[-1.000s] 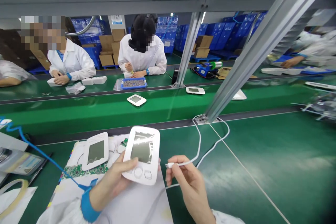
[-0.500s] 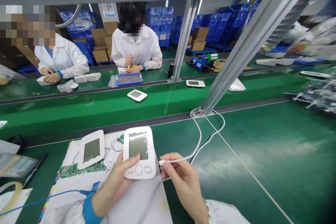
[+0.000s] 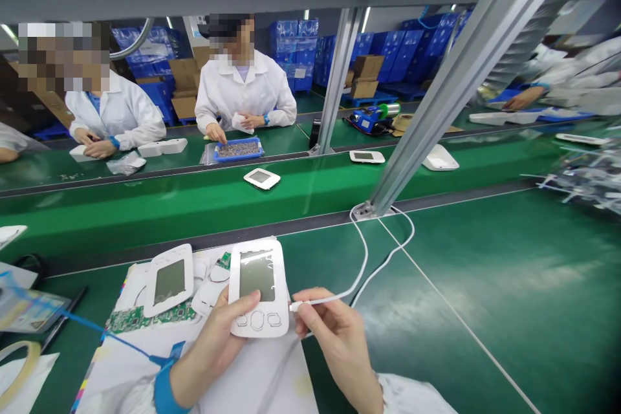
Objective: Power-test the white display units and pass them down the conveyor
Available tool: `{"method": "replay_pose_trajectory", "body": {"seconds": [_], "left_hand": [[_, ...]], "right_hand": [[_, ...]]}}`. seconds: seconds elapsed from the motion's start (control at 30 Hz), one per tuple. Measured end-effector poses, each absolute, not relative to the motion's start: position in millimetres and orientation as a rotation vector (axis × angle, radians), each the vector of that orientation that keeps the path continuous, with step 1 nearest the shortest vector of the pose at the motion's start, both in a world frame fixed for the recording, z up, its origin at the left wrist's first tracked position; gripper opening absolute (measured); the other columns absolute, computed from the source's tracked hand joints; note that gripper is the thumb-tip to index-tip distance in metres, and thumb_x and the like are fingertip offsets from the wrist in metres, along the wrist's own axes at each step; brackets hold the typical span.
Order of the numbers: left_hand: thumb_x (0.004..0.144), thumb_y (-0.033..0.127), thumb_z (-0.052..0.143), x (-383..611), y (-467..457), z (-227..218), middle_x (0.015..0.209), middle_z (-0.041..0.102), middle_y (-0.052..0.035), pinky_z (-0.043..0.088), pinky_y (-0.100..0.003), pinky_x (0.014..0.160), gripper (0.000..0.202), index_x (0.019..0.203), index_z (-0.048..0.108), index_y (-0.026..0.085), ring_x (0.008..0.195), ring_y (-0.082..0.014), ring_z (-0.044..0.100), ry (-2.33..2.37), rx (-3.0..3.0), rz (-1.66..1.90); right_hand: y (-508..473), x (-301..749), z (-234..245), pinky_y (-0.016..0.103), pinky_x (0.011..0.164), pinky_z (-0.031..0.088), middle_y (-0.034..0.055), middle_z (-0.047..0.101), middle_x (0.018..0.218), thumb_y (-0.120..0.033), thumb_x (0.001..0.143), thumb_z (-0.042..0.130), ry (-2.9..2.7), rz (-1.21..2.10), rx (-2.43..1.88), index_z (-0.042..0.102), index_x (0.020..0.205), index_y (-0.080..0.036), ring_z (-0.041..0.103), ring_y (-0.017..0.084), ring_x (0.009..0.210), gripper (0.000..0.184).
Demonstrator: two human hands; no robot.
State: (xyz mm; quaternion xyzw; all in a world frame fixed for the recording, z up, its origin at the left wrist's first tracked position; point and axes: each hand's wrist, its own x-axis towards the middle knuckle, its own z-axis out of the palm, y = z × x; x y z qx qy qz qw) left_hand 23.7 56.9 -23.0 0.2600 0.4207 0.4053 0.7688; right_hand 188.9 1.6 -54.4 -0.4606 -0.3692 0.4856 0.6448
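Observation:
My left hand is closed round a white device with a grey screen and three buttons, thumb on its front. My right hand pinches the plug end of a white cable, and the plug tip sits at the device's right side. The cable runs back to the foot of a slanted metal post. A second white device lies face up just left, on a white sheet with green circuit boards. A blue wrist strap with a coiled cord is on my left wrist.
A green conveyor belt crosses ahead, carrying white devices. Beyond it, people in white coats work at a bench with a blue tray of small parts. Tape roll and papers lie at the left. Green mat spreads to the right.
My right hand has brought the cable plug leftward until it meets the right side of the device. The left hand has turned the device more upright. Devices on the belt have shifted right.

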Motion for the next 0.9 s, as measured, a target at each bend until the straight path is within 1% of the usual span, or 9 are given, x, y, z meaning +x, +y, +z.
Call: {"method": "replay_pose_trajectory", "body": {"seconds": [0.07, 0.17, 0.3, 0.4, 0.47, 0.53, 0.6, 0.7, 0.9], "left_hand": [[0.065, 0.025, 0.091, 26, 53, -22, 0.086, 0.082, -0.01, 0.062, -0.039, 0.076, 0.052, 0.112, 0.072, 0.014, 0.089, -0.0342, 0.077, 0.907, 0.56, 0.87], [0.065, 0.026, 0.09, 31, 46, -18, 0.089, 0.082, -0.0112, 0.062, -0.042, 0.079, 0.059, 0.12, 0.07, 0.014, 0.09, -0.0354, 0.077, 0.874, 0.578, 0.884], [0.069, 0.031, 0.087, 31, 42, -15, 0.098, 0.081, -0.012, 0.06, -0.046, 0.085, 0.063, 0.126, 0.067, 0.015, 0.096, -0.0369, 0.074, 0.945, 0.651, 0.885], [0.074, 0.042, 0.082, 25, 46, -18, 0.103, 0.08, -0.0131, 0.056, -0.048, 0.093, 0.063, 0.127, 0.063, 0.014, 0.102, -0.0376, 0.072, 1.035, 0.852, 0.849], [0.079, 0.047, 0.077, 19, 50, -21, 0.111, 0.077, -0.0146, 0.053, -0.048, 0.097, 0.063, 0.129, 0.059, 0.014, 0.107, -0.0376, 0.07, 1.068, 1.082, 0.823], [0.083, 0.044, 0.073, 15, 50, -25, 0.124, 0.071, -0.0151, 0.05, -0.048, 0.103, 0.064, 0.135, 0.05, 0.016, 0.116, -0.0363, 0.066, 1.101, 1.315, 0.821], [0.087, 0.037, 0.068, 11, 48, -26, 0.138, 0.063, -0.0143, 0.047, -0.047, 0.107, 0.069, 0.145, 0.034, 0.021, 0.126, -0.0339, 0.06, 1.127, 1.478, 0.812], [0.09, 0.027, 0.062, 9, 42, -22, 0.145, 0.058, -0.0137, 0.05, -0.044, 0.103, 0.076, 0.151, 0.016, 0.026, 0.131, -0.0319, 0.057, 1.125, 1.583, 0.704], [0.09, 0.023, 0.063, 9, 41, -12, 0.135, 0.066, -0.012, 0.057, -0.041, 0.092, 0.08, 0.151, 0.012, 0.026, 0.118, -0.0301, 0.066, 1.133, 1.611, 0.607]], "right_hand": [[3, 187, -57, 0.025, 0.051, 0.056, 0.0003, 0.069, 0.062, -0.043, 0.081, 0.082, -0.846, 1.081, -1.015, 0.083, 0.082, -0.024, 0.065, 0.015, 0.051, 0.019], [4, 184, -65, 0.025, 0.05, 0.056, 0.0008, 0.069, 0.067, -0.041, 0.082, 0.082, -0.848, 1.046, -0.963, 0.085, 0.083, -0.026, 0.066, 0.015, 0.052, 0.016], [5, 181, -72, 0.024, 0.052, 0.055, 0.0015, 0.071, 0.069, -0.044, 0.084, 0.08, -0.853, 1.094, -0.968, 0.084, 0.084, -0.024, 0.065, 0.014, 0.054, 0.02], [7, 180, -71, 0.023, 0.054, 0.055, 0.0008, 0.073, 0.072, -0.044, 0.083, 0.081, -0.82, 1.215, -0.929, 0.078, 0.091, -0.022, 0.065, 0.013, 0.057, 0.024], [9, 180, -68, 0.022, 0.053, 0.055, -0.0011, 0.072, 0.071, -0.044, 0.079, 0.085, -0.775, 1.298, -0.856, 0.071, 0.092, -0.022, 0.064, 0.012, 0.056, 0.029], [10, 181, -65, 0.021, 0.051, 0.054, -0.0022, 0.07, 0.069, -0.044, 0.077, 0.087, -0.741, 1.308, -0.835, 0.066, 0.088, -0.021, 0.063, 0.011, 0.054, 0.033], [11, 183, -62, 0.021, 0.052, 0.054, -0.0018, 0.07, 0.069, -0.046, 0.079, 0.085, -0.749, 1.267, -0.868, 0.064, 0.086, -0.02, 0.063, 0.01, 0.053, 0.034], [9, 185, -59, 0.022, 0.054, 0.053, -0.001, 0.069, 0.07, -0.047, 0.085, 0.08, -0.807, 1.227, -0.904, 0.062, 0.087, -0.021, 0.064, 0.011, 0.055, 0.032], [5, 186, -61, 0.023, 0.055, 0.051, -0.0018, 0.069, 0.07, -0.052, 0.09, 0.073, -0.898, 1.265, -0.953, 0.057, 0.093, -0.023, 0.064, 0.012, 0.058, 0.033]]}}
